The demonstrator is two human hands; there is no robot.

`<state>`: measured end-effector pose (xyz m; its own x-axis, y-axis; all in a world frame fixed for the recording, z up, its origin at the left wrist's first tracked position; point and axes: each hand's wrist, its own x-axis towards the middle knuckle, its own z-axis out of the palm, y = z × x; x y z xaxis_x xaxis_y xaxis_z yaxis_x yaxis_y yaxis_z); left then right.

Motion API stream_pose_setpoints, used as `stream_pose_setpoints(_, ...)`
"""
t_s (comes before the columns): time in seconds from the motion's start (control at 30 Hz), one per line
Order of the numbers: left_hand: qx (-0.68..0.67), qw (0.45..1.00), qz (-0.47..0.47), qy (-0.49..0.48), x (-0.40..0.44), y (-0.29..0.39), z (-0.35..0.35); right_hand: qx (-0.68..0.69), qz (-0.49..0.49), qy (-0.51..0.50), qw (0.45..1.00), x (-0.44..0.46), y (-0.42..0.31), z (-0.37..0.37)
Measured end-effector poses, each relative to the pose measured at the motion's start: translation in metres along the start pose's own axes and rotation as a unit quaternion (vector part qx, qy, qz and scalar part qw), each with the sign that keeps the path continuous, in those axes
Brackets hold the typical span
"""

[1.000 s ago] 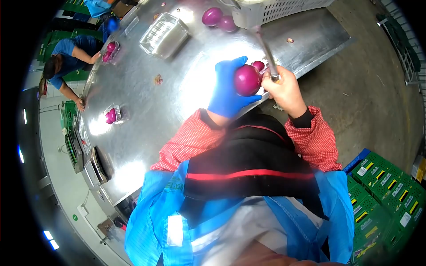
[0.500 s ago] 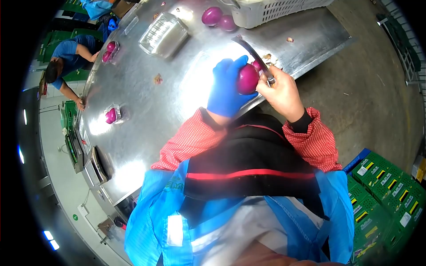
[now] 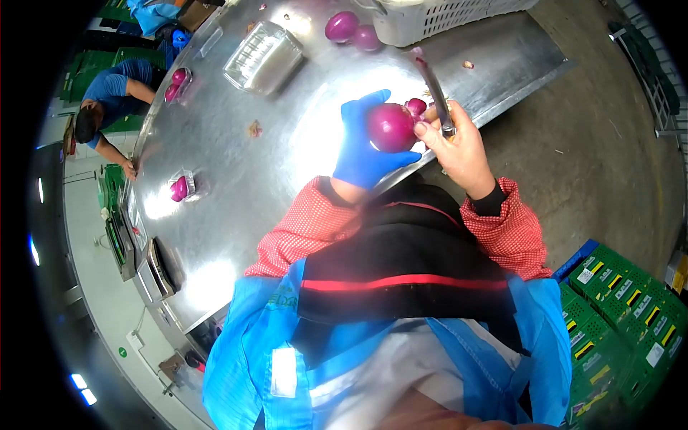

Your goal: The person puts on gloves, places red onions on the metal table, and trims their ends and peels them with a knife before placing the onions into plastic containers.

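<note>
In a blue glove, my left hand [image 3: 360,147] is curved around a large red onion [image 3: 391,127] over the near edge of the metal table. My bare right hand [image 3: 461,147] holds a knife [image 3: 436,93] whose blade points up and away from me. The thumb of that hand is at the right side of the onion. A smaller purple piece [image 3: 416,107] shows behind the onion, close to the right fingers; whether it is attached cannot be made out. Bits of peel lie behind the knife.
On the metal table [image 3: 236,150] are clear trays [image 3: 264,57], two loose onions [image 3: 342,26] and a pale perforated crate [image 3: 444,21]. Packs of onions [image 3: 180,188] sit further left. Another person [image 3: 118,89] leans at the far left edge. Green crates [image 3: 623,308] stand at lower right.
The onion in my left hand has shifted slightly left and turned. The knife blade swung left, then back to a steeper angle. The other person's upper hand has gone out of sight.
</note>
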<state>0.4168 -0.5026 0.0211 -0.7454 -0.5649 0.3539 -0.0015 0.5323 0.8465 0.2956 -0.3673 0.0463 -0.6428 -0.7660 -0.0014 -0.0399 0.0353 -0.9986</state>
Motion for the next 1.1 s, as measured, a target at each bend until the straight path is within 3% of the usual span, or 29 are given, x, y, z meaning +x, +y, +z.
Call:
stream_pose_setpoints(0.17, -0.139, 0.986, -0.068, -0.058, 0.000, 0.015, -0.005, -0.205, -0.097, 0.065, 0.972, 0.003, 0.001, 0.004)
stream_pose_setpoints(0.3, -0.312, 0.930, -0.150, -0.123, 0.002, 0.015, -0.012, -0.254, 0.045, 0.100, 0.961, 0.018, 0.001, -0.015)
stream_pose_setpoints(0.47, -0.489, 0.826, -0.242, -0.143, 0.006, 0.030, -0.020, -0.173, 0.020, 0.054, 0.983, 0.005, -0.003, -0.015)
stream_pose_setpoints(0.57, -0.451, 0.859, -0.201, -0.135, 0.009, 0.026, -0.020, -0.221, -0.101, 0.081, 0.967, -0.001, 0.002, -0.005)
stream_pose_setpoints(0.7, -0.375, 0.914, -0.120, -0.100, 0.005, 0.016, -0.010, -0.223, -0.064, 0.034, 0.972, -0.007, -0.035, 0.004)
stream_pose_setpoints(0.87, -0.242, 0.963, -0.065, -0.098, 0.005, 0.012, -0.014, -0.210, -0.021, 0.022, 0.977, 0.001, -0.028, 0.001)
stream_pose_setpoints(0.93, -0.243, 0.965, -0.049, -0.089, 0.005, 0.012, -0.014, -0.202, -0.035, 0.026, 0.978, 0.006, -0.008, -0.004)
stream_pose_setpoints(1.03, -0.258, 0.961, -0.050, -0.083, 0.007, 0.016, -0.013, -0.011, -0.043, 0.014, 0.999, 0.010, 0.006, -0.004)
stream_pose_setpoints(1.1, -0.270, 0.958, -0.051, -0.083, 0.006, 0.018, -0.013, -0.021, -0.038, 0.018, 0.999, 0.004, -0.005, 0.000)
